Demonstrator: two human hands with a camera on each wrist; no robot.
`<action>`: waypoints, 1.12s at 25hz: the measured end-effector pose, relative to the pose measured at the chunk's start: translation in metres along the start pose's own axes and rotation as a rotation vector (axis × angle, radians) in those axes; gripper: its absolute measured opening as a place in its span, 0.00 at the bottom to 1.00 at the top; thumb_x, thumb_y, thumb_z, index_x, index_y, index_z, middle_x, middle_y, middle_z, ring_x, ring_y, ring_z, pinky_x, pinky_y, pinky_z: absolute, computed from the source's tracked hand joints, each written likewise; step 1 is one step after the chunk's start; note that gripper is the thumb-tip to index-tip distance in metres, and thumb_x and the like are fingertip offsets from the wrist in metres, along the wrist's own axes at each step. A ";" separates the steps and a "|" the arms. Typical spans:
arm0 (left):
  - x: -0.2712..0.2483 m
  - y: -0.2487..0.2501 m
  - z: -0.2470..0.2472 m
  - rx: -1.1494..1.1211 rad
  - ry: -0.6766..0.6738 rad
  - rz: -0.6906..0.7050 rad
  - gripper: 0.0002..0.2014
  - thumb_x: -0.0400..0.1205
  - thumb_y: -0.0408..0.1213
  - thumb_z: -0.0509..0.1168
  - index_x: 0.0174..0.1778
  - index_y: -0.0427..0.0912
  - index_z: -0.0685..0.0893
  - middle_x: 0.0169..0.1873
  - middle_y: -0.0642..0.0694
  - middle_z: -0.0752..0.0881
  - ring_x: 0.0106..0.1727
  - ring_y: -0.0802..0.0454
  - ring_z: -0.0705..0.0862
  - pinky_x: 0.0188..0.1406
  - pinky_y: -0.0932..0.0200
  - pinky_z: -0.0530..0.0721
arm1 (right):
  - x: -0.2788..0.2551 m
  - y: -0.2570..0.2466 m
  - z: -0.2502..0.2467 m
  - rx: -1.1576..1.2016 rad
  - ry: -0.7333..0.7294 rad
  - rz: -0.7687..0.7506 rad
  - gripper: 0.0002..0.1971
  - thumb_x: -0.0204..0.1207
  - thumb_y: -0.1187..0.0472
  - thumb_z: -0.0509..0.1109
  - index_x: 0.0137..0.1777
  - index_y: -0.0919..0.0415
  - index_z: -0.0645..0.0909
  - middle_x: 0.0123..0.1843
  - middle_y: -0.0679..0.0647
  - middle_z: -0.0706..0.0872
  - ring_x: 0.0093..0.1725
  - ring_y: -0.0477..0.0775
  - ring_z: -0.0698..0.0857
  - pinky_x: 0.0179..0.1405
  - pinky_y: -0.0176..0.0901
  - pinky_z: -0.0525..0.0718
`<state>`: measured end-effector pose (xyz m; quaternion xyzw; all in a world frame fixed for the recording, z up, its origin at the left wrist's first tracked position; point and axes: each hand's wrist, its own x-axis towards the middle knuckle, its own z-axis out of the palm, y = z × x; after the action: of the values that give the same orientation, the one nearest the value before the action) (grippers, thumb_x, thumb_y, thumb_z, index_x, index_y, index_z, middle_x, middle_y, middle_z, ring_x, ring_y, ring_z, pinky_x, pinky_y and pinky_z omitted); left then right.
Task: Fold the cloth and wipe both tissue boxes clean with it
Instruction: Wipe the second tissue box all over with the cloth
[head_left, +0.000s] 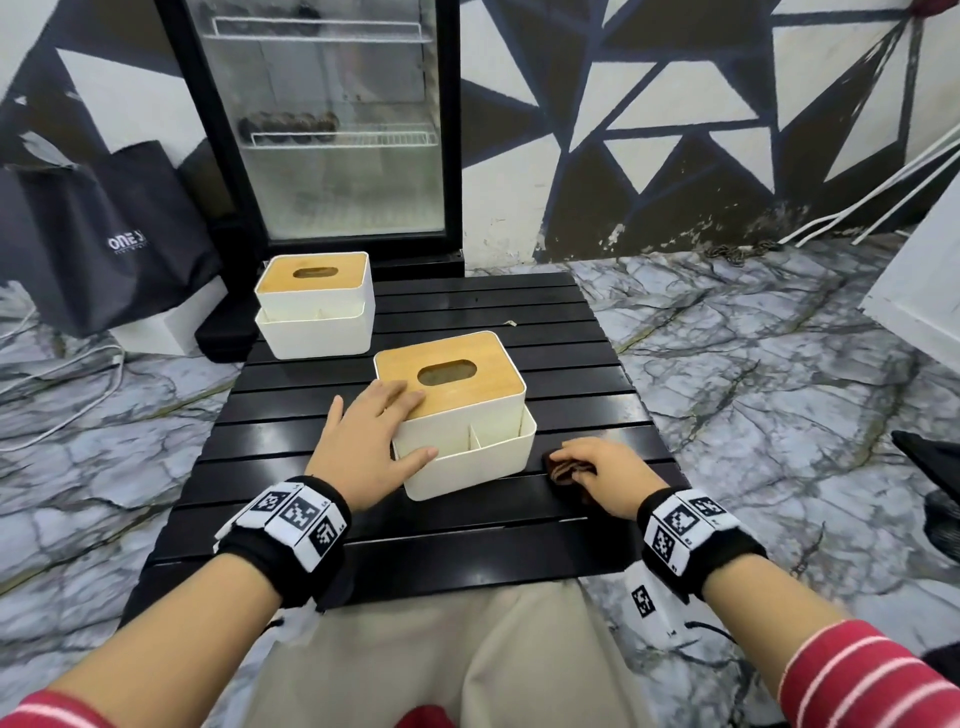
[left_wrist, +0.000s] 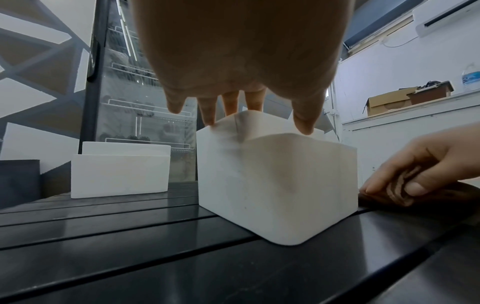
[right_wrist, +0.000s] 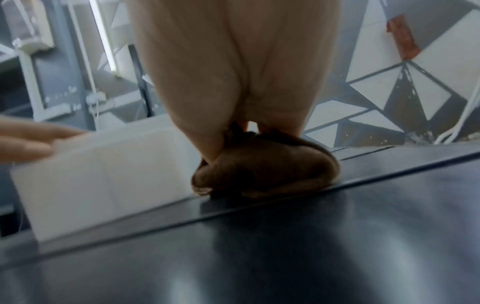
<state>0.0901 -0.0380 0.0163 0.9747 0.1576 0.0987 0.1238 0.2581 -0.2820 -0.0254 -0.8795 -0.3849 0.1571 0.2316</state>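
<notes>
The near tissue box (head_left: 467, 447), white with a wooden lid, stands mid-table. My left hand (head_left: 387, 421) rests on its left corner: straight fingers lie on the lid and the thumb lies along the front tray rim. From the left wrist view the left hand's fingertips (left_wrist: 207, 117) touch the near tissue box's (left_wrist: 275, 185) top edge. My right hand (head_left: 597, 467) grips the bunched brown cloth (head_left: 563, 474) on the table, just right of that box. The cloth (right_wrist: 265, 168) sits against the box's side (right_wrist: 103, 181). The far tissue box (head_left: 314, 306) stands at the back left corner, untouched.
The low black slatted table (head_left: 467, 540) stands on a marble floor. Behind it is a glass-door fridge (head_left: 322, 119). A black bag (head_left: 114, 234) and a white box (head_left: 166, 327) sit on the floor at left. A white panel (head_left: 919, 291) leans at right.
</notes>
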 end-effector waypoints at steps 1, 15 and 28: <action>-0.001 0.000 0.000 0.006 -0.002 0.001 0.36 0.77 0.63 0.61 0.80 0.54 0.63 0.79 0.53 0.62 0.82 0.52 0.57 0.80 0.37 0.44 | 0.001 0.003 0.002 -0.043 -0.011 -0.004 0.20 0.76 0.71 0.63 0.66 0.55 0.79 0.71 0.54 0.77 0.71 0.53 0.73 0.66 0.25 0.58; -0.006 0.001 -0.003 -0.033 0.055 0.008 0.36 0.72 0.59 0.71 0.76 0.53 0.70 0.77 0.54 0.67 0.78 0.55 0.65 0.80 0.40 0.44 | 0.006 -0.028 -0.022 -0.153 0.127 -0.042 0.29 0.74 0.52 0.69 0.75 0.44 0.65 0.79 0.45 0.64 0.77 0.48 0.63 0.75 0.54 0.64; 0.042 0.006 0.004 -0.078 0.128 -0.001 0.25 0.72 0.53 0.74 0.64 0.52 0.79 0.60 0.59 0.78 0.63 0.58 0.78 0.81 0.47 0.53 | 0.058 -0.049 -0.038 -0.127 0.184 -0.144 0.29 0.72 0.61 0.71 0.73 0.50 0.67 0.76 0.44 0.67 0.72 0.51 0.69 0.69 0.43 0.70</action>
<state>0.1317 -0.0309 0.0210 0.9608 0.1619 0.1666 0.1515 0.2838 -0.2205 0.0263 -0.8732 -0.4334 0.0338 0.2205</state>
